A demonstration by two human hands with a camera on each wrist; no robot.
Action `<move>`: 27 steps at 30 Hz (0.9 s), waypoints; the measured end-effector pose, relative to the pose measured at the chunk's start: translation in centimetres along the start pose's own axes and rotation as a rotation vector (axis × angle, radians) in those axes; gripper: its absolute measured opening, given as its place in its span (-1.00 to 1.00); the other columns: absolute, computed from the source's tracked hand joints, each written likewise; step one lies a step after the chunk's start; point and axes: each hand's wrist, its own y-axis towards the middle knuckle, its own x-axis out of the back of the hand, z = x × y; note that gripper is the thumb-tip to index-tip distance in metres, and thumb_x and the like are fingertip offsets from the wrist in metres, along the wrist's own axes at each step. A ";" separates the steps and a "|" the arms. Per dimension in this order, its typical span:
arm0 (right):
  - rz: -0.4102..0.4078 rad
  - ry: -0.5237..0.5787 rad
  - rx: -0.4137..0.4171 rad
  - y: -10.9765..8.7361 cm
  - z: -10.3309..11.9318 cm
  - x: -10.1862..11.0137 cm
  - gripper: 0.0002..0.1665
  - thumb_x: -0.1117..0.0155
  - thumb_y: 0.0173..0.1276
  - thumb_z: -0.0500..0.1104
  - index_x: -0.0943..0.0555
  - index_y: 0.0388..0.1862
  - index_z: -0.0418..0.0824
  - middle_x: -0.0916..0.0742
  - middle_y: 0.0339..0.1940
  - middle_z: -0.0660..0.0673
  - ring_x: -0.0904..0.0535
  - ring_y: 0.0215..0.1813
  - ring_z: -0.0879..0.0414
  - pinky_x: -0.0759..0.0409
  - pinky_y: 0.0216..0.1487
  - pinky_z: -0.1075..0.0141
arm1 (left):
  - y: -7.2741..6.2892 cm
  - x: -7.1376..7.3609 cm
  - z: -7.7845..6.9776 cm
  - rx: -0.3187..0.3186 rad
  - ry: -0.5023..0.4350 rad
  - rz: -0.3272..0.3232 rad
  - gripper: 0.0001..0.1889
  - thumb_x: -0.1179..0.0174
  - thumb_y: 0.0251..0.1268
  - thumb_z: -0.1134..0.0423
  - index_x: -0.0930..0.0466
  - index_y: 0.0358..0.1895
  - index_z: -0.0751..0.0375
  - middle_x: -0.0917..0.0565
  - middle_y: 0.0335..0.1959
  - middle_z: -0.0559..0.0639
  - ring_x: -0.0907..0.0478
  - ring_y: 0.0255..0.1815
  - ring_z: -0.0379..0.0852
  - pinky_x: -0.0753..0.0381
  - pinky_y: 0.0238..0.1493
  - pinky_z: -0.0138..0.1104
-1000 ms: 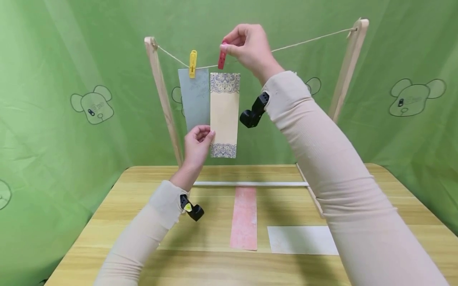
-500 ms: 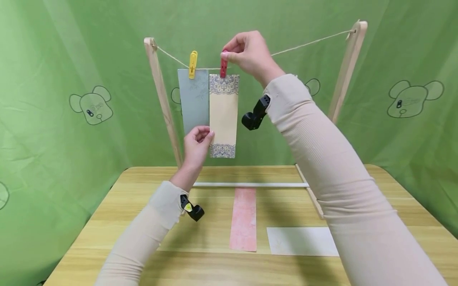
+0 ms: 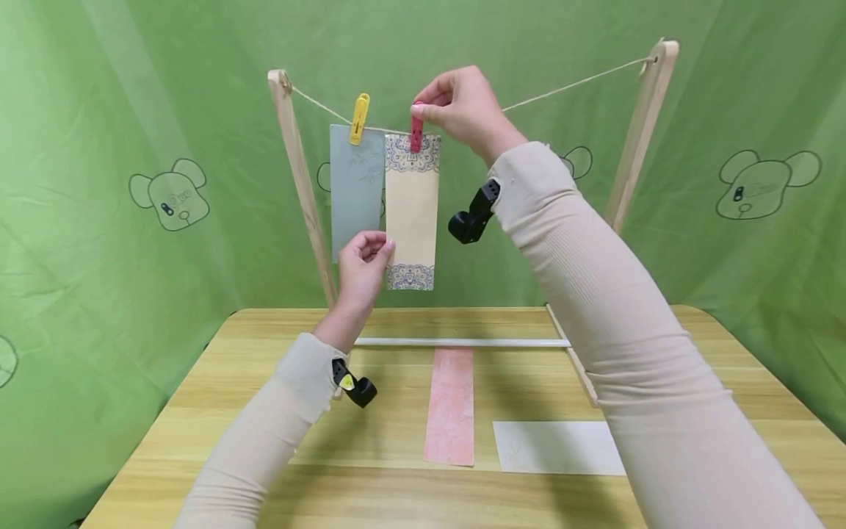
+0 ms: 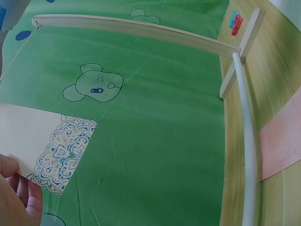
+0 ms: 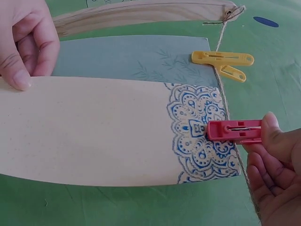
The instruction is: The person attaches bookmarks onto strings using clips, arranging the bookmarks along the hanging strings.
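A cream paper card (image 3: pixel 411 213) with blue lace-like bands at both ends hangs upright at the string (image 3: pixel 575 79). My left hand (image 3: pixel 362 272) pinches its left edge low down, thumb in front. Up at the top edge, my right hand (image 3: pixel 465 106) pinches the handles of a red clothespin (image 3: pixel 416 136). In the right wrist view the jaws of the clothespin (image 5: pixel 235 131) overlap the card's patterned end at the string. To the left, a blue-grey card (image 3: pixel 357 184) with a faint bamboo print hangs from a yellow clothespin (image 3: pixel 359 119), partly behind my left fingers.
Wooden posts (image 3: pixel 300 184) hold the string at both sides, joined low by a white rod (image 3: pixel 463 342). On the table (image 3: pixel 370 485) lie a pink card (image 3: pixel 451 408) and a white card (image 3: pixel 558 447). Red and blue clothespins (image 4: pixel 236 24) lie by the post's foot.
My right hand has come down with the red clothespin, which now overlaps the cream card's top edge. The blue-grey card has swung slightly. My left hand has stayed nearly still.
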 end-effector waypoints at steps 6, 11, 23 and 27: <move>0.004 0.000 -0.005 0.0 0.0 0.1 -0.87 -0.30 0.25 -0.15 -0.61 -0.23 -0.12 -0.61 -0.35 0.04 -0.48 -0.25 0.22 -0.46 -0.09 0.39 | 0.0 -0.1 0.1 0.006 -0.025 0.004 -0.79 -0.18 0.20 0.48 -0.52 -0.09 0.41 -0.59 -0.31 0.00 -0.49 -0.35 -0.23 -0.55 -0.27 -0.51; 0.013 -0.008 0.005 0.1 0.1 0.1 -0.72 -0.30 0.26 -0.13 -0.61 -0.08 -0.21 -0.62 -0.34 0.04 -0.50 -0.20 0.19 -0.46 -0.06 0.39 | 0.0 -0.2 0.1 -0.002 -0.032 0.004 -0.79 -0.18 0.20 0.49 -0.51 -0.10 0.42 -0.59 -0.31 0.02 -0.49 -0.36 -0.24 -0.55 -0.30 -0.52; 0.075 -0.017 -0.011 -0.2 0.1 0.3 -0.59 -0.24 0.31 -0.07 -0.58 0.09 -0.22 -0.68 -0.09 -0.03 -0.52 0.06 0.12 -0.40 0.22 0.33 | -0.2 -0.3 0.1 0.012 -0.033 0.006 -0.78 -0.18 0.21 0.47 -0.51 -0.08 0.41 -0.58 -0.30 0.01 -0.49 -0.34 -0.23 -0.55 -0.29 -0.52; 0.097 -0.005 -0.046 -0.4 0.3 0.6 -0.57 -0.25 0.31 -0.01 -0.58 0.11 -0.16 -0.63 0.13 -0.07 -0.46 0.21 0.12 -0.28 0.35 0.27 | -0.1 -0.3 0.1 0.016 -0.034 0.005 -0.78 -0.18 0.21 0.47 -0.51 -0.07 0.41 -0.58 -0.30 0.00 -0.48 -0.34 -0.24 -0.55 -0.27 -0.52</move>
